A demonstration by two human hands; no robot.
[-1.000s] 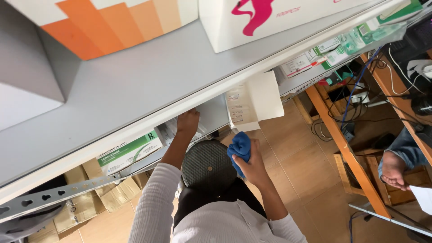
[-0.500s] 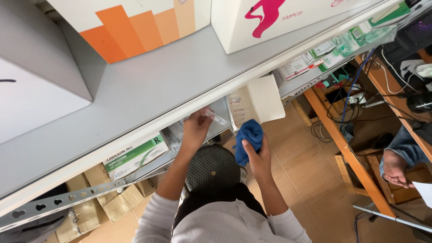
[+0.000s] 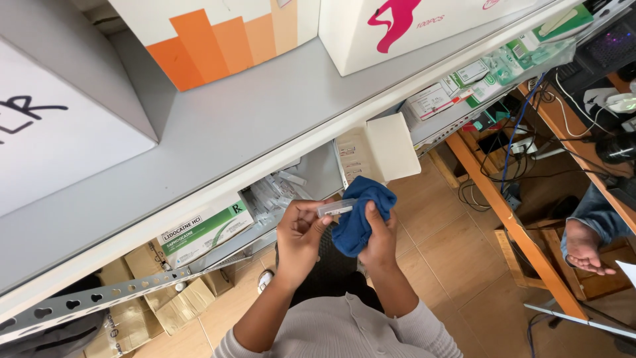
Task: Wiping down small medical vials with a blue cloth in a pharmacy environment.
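- Head view: the left hand [image 3: 299,237] pinches a small clear plastic packet [image 3: 336,209] between thumb and fingertips, just below the edge of the grey metal shelf [image 3: 218,126].
- The right hand [image 3: 379,233] grips a bunched dark blue cloth [image 3: 358,215], which touches the packet's right end.
- The wiping would go best, I judge, with the left-hand pinch kept near one end and the cloth drawn along the packet's length, not across it.
- The packet lies nearly level, its long axis running left to right between the hands, right end tipped slightly up.
- A green-and-white medicine carton [image 3: 202,232] sits on the lower shelf, left of the hands.
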